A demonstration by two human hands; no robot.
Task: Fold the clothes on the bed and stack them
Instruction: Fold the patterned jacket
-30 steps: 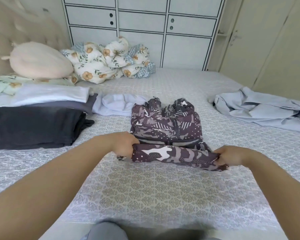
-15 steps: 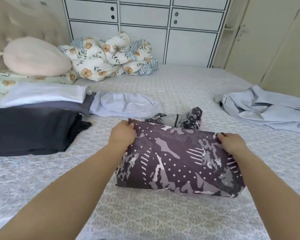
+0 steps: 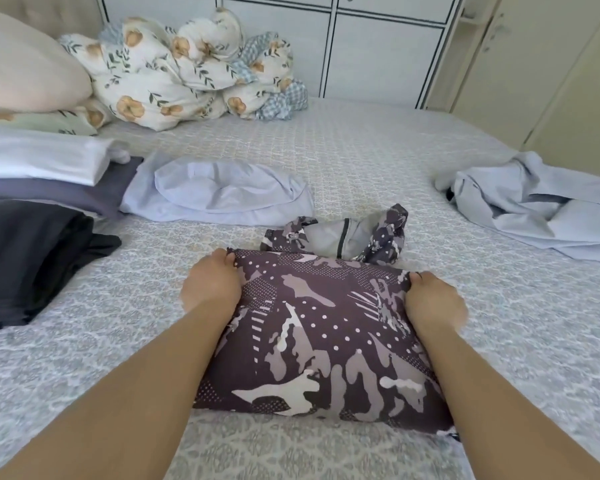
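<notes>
A dark purple patterned jacket (image 3: pixel 326 337) lies folded in the middle of the bed (image 3: pixel 378 161), right in front of the person. The left hand (image 3: pixel 211 287) grips the far left corner of the jacket, with its fingers curled around the edge. The right hand (image 3: pixel 432 303) grips the far right corner the same way. Just behind the jacket, its hood (image 3: pixel 354 237) sticks out, with a grey lining showing. Behind the jacket and a bit to the left lies a pale blue cloth (image 3: pixel 222 192), loosely folded. To the left of the jacket is a stack of folded clothes (image 3: pixel 39 188), white on top, then purple, then black nearest the person. Well to the right of the jacket lies a crumpled light blue shirt (image 3: pixel 541 206). Far behind the jacket sit a flowery blanket (image 3: pixel 187 74) and a pink pillow (image 3: pixel 25 71).
</notes>
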